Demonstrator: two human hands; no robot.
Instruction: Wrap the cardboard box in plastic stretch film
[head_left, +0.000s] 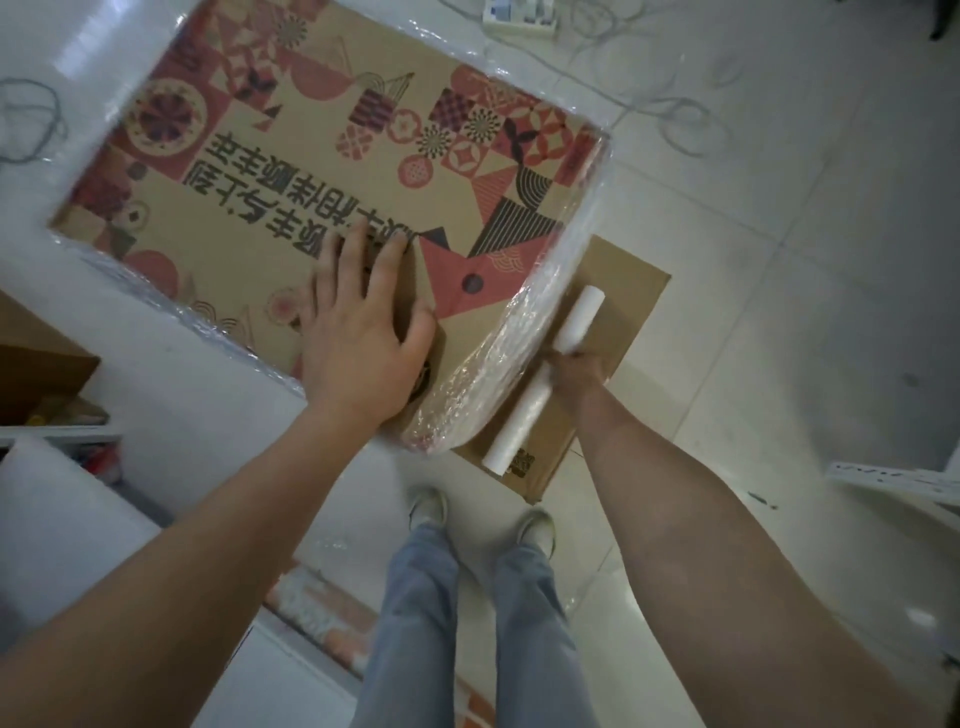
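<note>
Two outstretched arms: left hand (361, 332) flat, fingers spread, on cardboard box (332, 171); right hand (574, 369) gripping film roll (545, 379).

large dark chinese characters run across the printed top of the cardboard box (332, 156), seen upside down and partly hidden; perhaps "丰" among them. a qr-like square marks the flat cardboard sheet (524, 462).

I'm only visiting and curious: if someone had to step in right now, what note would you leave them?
Left hand: flat, fingers straight, pressing on top of the brown cardboard box with red patterns.
Right hand: gripping the white roll of clear stretch film beside the box's right side.
Done: film covers the box's sides and near corner.
Left: the top is bare; keep wrapping, then cut the film.
</note>
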